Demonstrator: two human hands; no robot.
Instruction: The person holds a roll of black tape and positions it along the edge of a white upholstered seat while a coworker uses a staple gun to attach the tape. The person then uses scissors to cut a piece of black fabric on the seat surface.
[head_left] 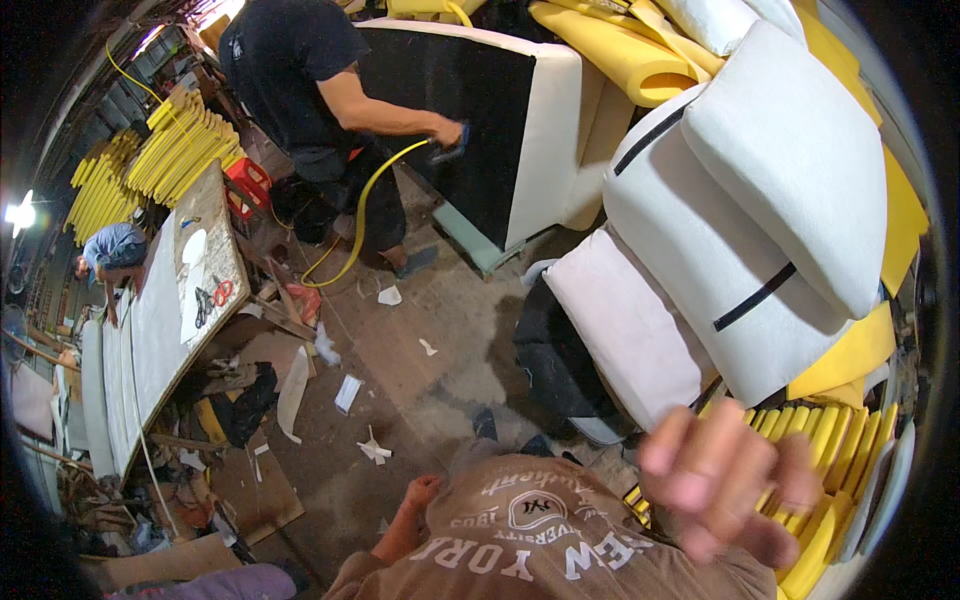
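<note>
Right hand: I see my right hand [725, 480] raised close to the camera, blurred, fingers [690, 490] curled loosely inward, gripping nothing that I can make out.
Left hand: my left hand [420, 490] hangs low by my brown shirt [540, 540], fingers curled in; whether it holds anything I cannot tell.
Nearest to right hand: a stack of yellow foam strips [830, 440] lies right behind it, at the lower right.
Cushions: white cushions [770, 200] with black straps are piled above the strips, leaning on each other; a paler pad [625, 330] rests against their left side over a dark cloth [555, 360].
Co-worker: a person in a dark shirt [290, 70] bends over a sofa frame [500, 120] with a black panel, one hand [448, 132] pressing a tool fed by a yellow hose [365, 200].
Table: a long bench [190, 300] at the left carries red scissors [222, 292]; another person [105, 250] in blue leans beside it.
Floor: scraps of white fabric [348, 392] and cardboard are scattered over the bare floor [450, 340] between me and the sofa.
Far left: more yellow foam [170, 150] is stacked by the wall.
</note>
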